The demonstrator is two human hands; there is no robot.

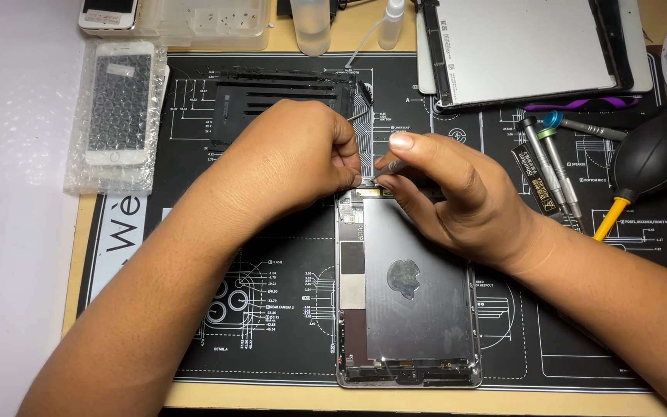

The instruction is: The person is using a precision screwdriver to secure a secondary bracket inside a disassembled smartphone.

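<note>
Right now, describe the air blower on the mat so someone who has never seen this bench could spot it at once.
Start at the black work mat and go to its right edge, past the screwdrivers. There lies the air blower, a round black rubber bulb. Its yellow nozzle, pointing down toward the person, sets it apart from the slim metal tools beside it.
</note>
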